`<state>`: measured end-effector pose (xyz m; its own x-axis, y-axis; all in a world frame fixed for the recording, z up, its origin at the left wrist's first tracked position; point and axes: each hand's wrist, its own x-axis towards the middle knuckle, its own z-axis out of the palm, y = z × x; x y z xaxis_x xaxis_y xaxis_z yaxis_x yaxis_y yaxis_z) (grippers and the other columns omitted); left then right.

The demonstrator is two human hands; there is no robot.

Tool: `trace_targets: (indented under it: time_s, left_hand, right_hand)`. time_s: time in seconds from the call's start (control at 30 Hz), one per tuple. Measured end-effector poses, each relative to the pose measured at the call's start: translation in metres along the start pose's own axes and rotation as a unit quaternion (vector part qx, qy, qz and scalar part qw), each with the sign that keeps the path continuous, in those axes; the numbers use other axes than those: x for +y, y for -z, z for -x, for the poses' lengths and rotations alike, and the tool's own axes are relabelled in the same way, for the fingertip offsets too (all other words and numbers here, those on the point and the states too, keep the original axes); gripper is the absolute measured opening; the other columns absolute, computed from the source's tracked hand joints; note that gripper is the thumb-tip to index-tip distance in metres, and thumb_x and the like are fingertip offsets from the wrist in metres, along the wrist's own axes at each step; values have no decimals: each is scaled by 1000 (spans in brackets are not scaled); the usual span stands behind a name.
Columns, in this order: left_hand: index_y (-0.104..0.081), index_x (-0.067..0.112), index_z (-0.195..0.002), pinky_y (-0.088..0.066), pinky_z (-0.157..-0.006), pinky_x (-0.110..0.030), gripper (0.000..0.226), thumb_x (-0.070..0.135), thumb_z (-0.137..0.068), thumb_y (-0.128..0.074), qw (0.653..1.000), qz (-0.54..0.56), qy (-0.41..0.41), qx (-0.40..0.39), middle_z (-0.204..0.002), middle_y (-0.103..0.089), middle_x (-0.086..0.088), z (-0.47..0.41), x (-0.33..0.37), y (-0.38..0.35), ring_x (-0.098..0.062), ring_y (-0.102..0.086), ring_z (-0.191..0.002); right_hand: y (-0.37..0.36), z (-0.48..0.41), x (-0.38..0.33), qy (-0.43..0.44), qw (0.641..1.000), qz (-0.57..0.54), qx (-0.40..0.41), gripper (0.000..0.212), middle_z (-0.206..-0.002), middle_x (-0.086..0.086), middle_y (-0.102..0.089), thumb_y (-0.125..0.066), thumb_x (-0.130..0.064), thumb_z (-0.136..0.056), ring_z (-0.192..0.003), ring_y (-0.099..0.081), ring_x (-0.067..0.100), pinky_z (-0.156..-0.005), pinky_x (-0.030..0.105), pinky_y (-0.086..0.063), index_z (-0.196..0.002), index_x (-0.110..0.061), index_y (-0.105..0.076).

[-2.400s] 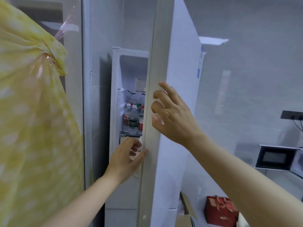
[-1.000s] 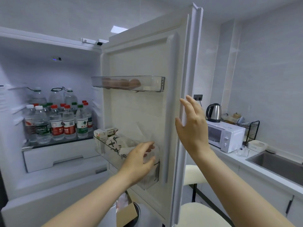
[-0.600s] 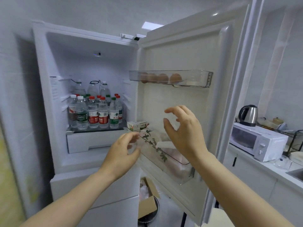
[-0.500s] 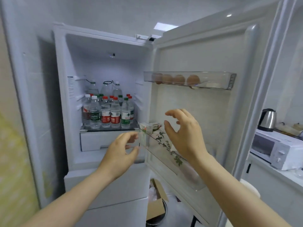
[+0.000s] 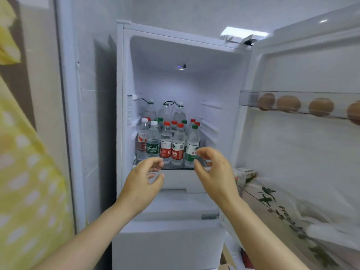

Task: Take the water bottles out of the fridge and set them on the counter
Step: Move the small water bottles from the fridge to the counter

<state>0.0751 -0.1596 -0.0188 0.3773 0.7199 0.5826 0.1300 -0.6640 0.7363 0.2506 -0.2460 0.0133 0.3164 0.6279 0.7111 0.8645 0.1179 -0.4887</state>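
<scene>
The tall white fridge (image 5: 124, 114) stands open, with its white door (image 5: 303, 152) swung wide to the right. The clear plastic water bottles (image 5: 167, 145) stand close together on a glass shelf (image 5: 169, 168) low inside the fridge. Each bottle stands straight up, long way up and down, cap on top. The caps are red, green and white. Three bigger bottles stand at the back. Above the bottles the fridge is bare, so there is lots of room to lift. The side walls sit close to the outer bottles. The front edge of the shelf is open toward the person.

The left hand (image 5: 142, 180) is in front of the shelf edge, its grip partly open and curled, holding nothing. The right hand (image 5: 214, 172) is just beside the front green-label bottle (image 5: 191, 147), also partly open and holding nothing. There is a gap between the two hands.

On the door, a clear tray (image 5: 251, 98) holds brown eggs (image 5: 288, 104). A yellow spotted cloth (image 5: 25, 172) hangs at the left.
</scene>
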Motion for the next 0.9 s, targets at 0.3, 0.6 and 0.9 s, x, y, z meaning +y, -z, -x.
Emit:
trace_targets:
  time_s: [0.3, 0.6, 0.9]
  left_hand:
    - [-58, 24, -118, -49, -94, -23, 33, 10, -89, -61, 999, 28, 30, -20, -112, -62, 10, -80, -73, -13, -3, -60, -104]
    - [-56, 22, -124, -44, -88, -13, 40, 18, -86, -67, 999, -14, 35, 17, -119, -59, 10, -167, -118, -66, 2, -56, -106]
    - [-48, 20, -134, -42, -106, -32, 49, 24, -87, -65, 993, -121, -10, 5, -132, -50, 6, -254, -141, -108, -8, -50, -120]
  right_hand:
    - [-77, -63, 57, -104, 991, -68, 44, 26, -108, -8, -67, -65, -17, -91, -98, -62, 6, -89, 27, -53, -117, -17, -65]
    - [-123, -138, 134, -122, 985, -105, 64, 27, -113, -6, -66, -66, -18, -91, -100, -60, 7, -86, 20, -46, -117, -17, -64]
    - [-163, -193, 190, -166, 976, -112, 86, 33, -122, -3, -64, -67, -20, -92, -109, -58, 11, -91, 25, -46, -123, -17, -60]
